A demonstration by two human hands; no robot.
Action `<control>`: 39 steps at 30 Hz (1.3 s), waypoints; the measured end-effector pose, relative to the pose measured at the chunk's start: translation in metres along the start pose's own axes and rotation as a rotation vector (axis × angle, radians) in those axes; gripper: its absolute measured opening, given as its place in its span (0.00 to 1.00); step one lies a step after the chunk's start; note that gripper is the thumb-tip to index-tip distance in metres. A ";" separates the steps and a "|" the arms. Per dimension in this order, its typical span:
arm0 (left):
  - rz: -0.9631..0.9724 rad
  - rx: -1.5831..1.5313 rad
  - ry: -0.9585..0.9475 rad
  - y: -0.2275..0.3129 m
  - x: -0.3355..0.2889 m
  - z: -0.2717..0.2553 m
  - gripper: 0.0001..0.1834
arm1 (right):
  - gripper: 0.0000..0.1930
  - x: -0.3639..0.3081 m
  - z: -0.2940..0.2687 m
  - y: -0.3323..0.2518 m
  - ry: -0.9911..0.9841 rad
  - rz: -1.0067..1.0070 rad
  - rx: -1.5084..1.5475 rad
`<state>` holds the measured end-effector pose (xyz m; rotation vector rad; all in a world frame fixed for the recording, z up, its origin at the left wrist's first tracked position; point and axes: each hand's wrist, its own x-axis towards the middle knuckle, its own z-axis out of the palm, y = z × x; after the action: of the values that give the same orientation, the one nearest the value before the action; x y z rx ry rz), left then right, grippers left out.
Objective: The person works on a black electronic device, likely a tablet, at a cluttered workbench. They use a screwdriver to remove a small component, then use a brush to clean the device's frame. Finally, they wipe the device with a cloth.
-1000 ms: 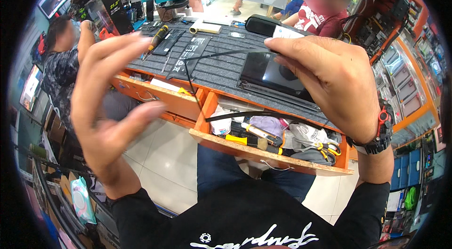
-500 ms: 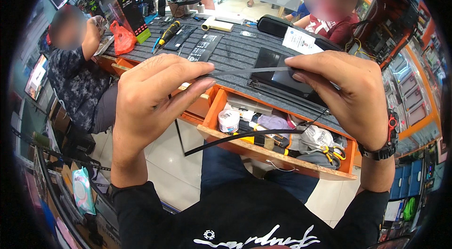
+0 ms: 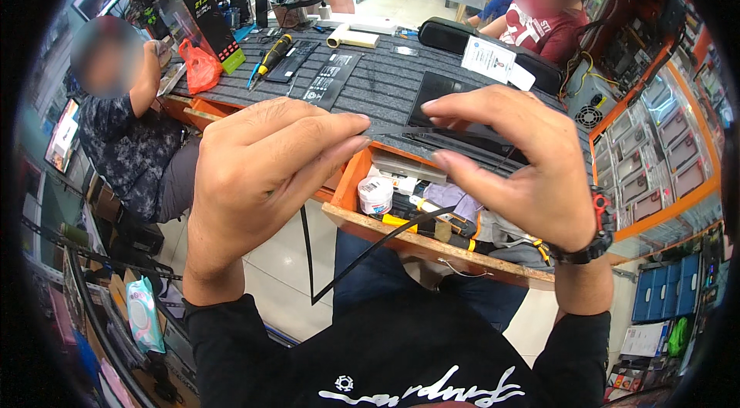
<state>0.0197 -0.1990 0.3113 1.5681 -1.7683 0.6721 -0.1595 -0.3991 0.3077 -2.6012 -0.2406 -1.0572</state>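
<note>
left hand [image 3: 262,169]: thumb and fingertips closed together on the thin black frame [image 3: 316,297], left of centre; the narrow pinch probably suits so slim a strip and puts little strain on it.
right hand [image 3: 516,161]: open, right of centre, thumb and fingers parted with the frame's upper strip running into the gap; whether any finger touches it cannot be told.
black frame: raised in front of the table's [image 3: 389,96] near edge, its upper strip roughly level between the hands, one corner dangling lower down at centre-left; held up there, it seems to have room to hang without catching on anything.
screen panel [image 3: 439,88]: dark, lying on the table behind the right hand, which hides part of it; lying flat likely steadies it.
drawer [image 3: 351,179]: pulled out below the hands, perhaps for easy reach; a white tub [image 3: 376,196] and a yellow-handled brush [image 3: 399,223] lie inside.
battery pack [image 3: 333,80]: flat on the table, upper centre, apart from the panel, maybe to leave space.
screwdriver [image 3: 275,53]: yellow and black, further back at upper left, seemingly laid aside while both hands are up.
</note>
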 end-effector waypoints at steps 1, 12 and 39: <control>0.012 0.014 -0.010 0.001 0.002 0.001 0.11 | 0.19 -0.001 0.006 0.000 0.022 0.004 0.041; 0.013 -0.012 -0.039 0.006 0.009 0.012 0.10 | 0.10 0.002 0.042 -0.002 0.214 0.010 0.242; -0.142 -0.206 -0.091 -0.003 0.004 0.002 0.09 | 0.11 -0.008 0.040 0.008 0.221 0.004 0.214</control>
<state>0.0217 -0.2040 0.3132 1.5846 -1.7121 0.3440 -0.1373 -0.3923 0.2735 -2.2748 -0.2788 -1.2343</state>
